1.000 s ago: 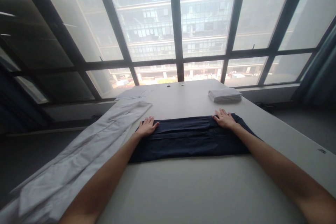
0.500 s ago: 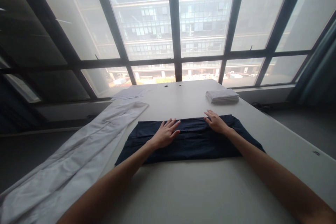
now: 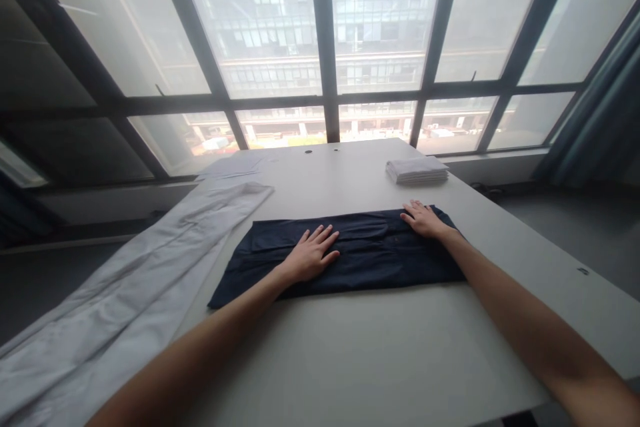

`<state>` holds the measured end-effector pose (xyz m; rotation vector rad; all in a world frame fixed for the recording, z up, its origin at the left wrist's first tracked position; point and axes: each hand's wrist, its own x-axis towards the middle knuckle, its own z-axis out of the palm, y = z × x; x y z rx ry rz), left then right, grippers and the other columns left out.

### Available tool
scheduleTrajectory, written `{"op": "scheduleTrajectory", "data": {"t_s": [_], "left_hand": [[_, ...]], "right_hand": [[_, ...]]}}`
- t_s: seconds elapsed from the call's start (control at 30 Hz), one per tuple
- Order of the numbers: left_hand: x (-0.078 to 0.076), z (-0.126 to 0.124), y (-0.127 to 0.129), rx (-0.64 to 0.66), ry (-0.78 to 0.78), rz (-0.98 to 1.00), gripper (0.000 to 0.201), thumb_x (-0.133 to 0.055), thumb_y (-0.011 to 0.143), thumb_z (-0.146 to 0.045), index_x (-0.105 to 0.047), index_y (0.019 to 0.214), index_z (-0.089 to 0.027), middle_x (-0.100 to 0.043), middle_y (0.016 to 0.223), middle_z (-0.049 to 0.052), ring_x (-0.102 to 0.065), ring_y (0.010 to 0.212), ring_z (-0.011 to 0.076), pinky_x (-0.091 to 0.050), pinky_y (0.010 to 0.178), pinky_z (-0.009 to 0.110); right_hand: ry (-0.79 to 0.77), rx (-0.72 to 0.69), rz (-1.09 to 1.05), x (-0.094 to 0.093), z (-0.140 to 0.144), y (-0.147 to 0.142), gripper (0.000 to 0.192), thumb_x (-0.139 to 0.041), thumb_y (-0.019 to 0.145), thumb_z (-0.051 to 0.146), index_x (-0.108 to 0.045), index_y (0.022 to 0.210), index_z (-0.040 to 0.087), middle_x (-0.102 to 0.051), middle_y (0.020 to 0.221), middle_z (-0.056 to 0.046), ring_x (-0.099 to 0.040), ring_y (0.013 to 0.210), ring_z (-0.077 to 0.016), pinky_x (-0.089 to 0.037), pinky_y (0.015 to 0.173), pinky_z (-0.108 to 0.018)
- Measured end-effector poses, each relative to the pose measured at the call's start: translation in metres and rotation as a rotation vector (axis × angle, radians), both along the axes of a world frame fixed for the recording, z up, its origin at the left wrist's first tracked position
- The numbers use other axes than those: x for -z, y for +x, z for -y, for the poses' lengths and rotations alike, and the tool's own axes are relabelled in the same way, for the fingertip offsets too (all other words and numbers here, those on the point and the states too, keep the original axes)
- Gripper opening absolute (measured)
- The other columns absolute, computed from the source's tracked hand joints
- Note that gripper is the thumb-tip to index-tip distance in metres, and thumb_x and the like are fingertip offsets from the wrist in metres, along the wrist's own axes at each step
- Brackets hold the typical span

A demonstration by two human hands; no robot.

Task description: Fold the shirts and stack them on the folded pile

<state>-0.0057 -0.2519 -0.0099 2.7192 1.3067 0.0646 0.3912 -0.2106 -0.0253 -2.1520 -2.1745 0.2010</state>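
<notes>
Pressing flat, fingers spread: left hand (image 3: pixel 311 255) mid navy cloth (image 3: pixel 370 260) | right hand (image 3: pixel 424 220) on its far-right end

White table (image 3: pixel 380 347) before dark-framed window wall (image 3: pixel 325 47); hazy daylight; teal curtain (image 3: pixel 600 113) right.

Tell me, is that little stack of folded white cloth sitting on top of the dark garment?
No, the folded white stack lies on the bare table, apart from the dark garment and farther from the person.
</notes>
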Motion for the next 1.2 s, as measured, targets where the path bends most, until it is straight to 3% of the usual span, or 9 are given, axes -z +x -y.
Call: {"op": "scheduleTrajectory", "data": {"t_s": [0.17,0.3,0.43,0.53,0.67,0.77,0.87,0.97,1.2], "left_hand": [[-0.006,-0.009,-0.005,-0.020,-0.093,0.015,0.072,-0.017,0.103,-0.068,-0.017,0.164,-0.031,-0.010,0.170,0.004,-0.007,0.157,0.0284,-0.009,0.124,0.057],[-0.008,-0.036,-0.035,-0.199,-0.163,-0.011,0.072,-0.013,0.104,-0.065,-0.019,0.164,-0.026,-0.013,0.169,0.008,-0.008,0.157,0.0321,-0.014,0.120,0.065],[-0.001,-0.060,-0.069,-0.441,-0.039,-0.044,0.070,-0.024,0.104,-0.059,-0.031,0.161,-0.020,-0.019,0.168,0.012,-0.016,0.156,0.0331,-0.015,0.121,0.062],[0.004,-0.066,-0.079,-0.492,0.034,-0.039,0.068,-0.028,0.104,-0.057,-0.036,0.159,-0.017,-0.024,0.167,0.014,-0.020,0.155,0.0325,-0.018,0.121,0.060],[0.001,-0.060,-0.070,-0.441,0.102,-0.012,0.067,-0.032,0.103,-0.057,-0.042,0.155,-0.017,-0.032,0.164,0.015,-0.025,0.153,0.0333,-0.022,0.120,0.061],[-0.006,-0.046,-0.051,-0.280,0.167,0.037,0.066,-0.031,0.104,-0.056,-0.040,0.157,-0.018,-0.032,0.165,0.012,-0.024,0.154,0.0304,-0.022,0.122,0.056],[-0.007,-0.029,-0.029,-0.113,0.167,0.055,0.068,-0.028,0.104,-0.062,-0.036,0.159,-0.024,-0.030,0.166,0.006,-0.020,0.155,0.0287,-0.017,0.124,0.055],[-0.002,-0.017,-0.014,-0.061,0.081,0.016,0.072,-0.025,0.102,-0.069,-0.032,0.161,-0.029,-0.024,0.167,0.004,-0.017,0.156,0.0303,-0.014,0.123,0.059],[0.002,-0.014,-0.011,-0.065,0.025,-0.001,0.072,-0.021,0.102,-0.071,-0.029,0.161,-0.032,-0.018,0.169,0.003,-0.013,0.156,0.0302,-0.013,0.123,0.059]], "right_hand": [[0.024,-0.008,0.040,0.008,-0.002,0.005,0.065,-0.025,0.104,0.052,-0.037,0.158,0.018,-0.024,0.168,-0.012,-0.017,0.156,-0.0290,-0.015,0.125,-0.050],[0.032,-0.003,0.041,0.012,-0.005,0.003,0.064,-0.026,0.104,0.052,-0.038,0.157,0.019,-0.027,0.167,-0.012,-0.019,0.155,-0.0287,-0.018,0.125,-0.050],[0.035,-0.007,0.032,0.011,-0.004,0.001,0.062,-0.028,0.105,0.050,-0.039,0.156,0.018,-0.028,0.167,-0.012,-0.021,0.155,-0.0285,-0.019,0.124,-0.051],[0.057,0.019,0.026,0.006,-0.001,-0.007,0.059,-0.032,0.105,0.047,-0.043,0.153,0.015,-0.033,0.164,-0.015,-0.025,0.154,-0.0300,-0.021,0.123,-0.054],[0.252,0.070,0.005,-0.006,0.006,-0.031,0.052,-0.038,0.103,0.037,-0.051,0.147,0.012,-0.042,0.159,-0.020,-0.032,0.150,-0.0327,-0.024,0.121,-0.056],[0.347,-0.015,-0.109,-0.010,0.014,-0.060,0.053,-0.035,0.104,0.037,-0.048,0.150,0.013,-0.041,0.159,-0.019,-0.033,0.150,-0.0293,-0.026,0.121,-0.048],[0.285,-0.179,-0.192,-0.007,0.024,-0.088,0.057,-0.038,0.104,0.042,-0.042,0.155,0.016,-0.033,0.164,-0.016,-0.027,0.153,-0.0273,-0.024,0.122,-0.047],[0.199,-0.306,-0.186,-0.003,0.033,-0.105,0.056,-0.041,0.103,0.040,-0.042,0.155,0.020,-0.029,0.166,-0.012,-0.024,0.154,-0.0272,-0.018,0.124,-0.052],[0.157,-0.321,-0.160,-0.006,0.037,-0.104,0.053,-0.038,0.104,0.038,-0.046,0.153,0.019,-0.034,0.164,-0.013,-0.026,0.154,-0.0255,-0.017,0.124,-0.051]]}}
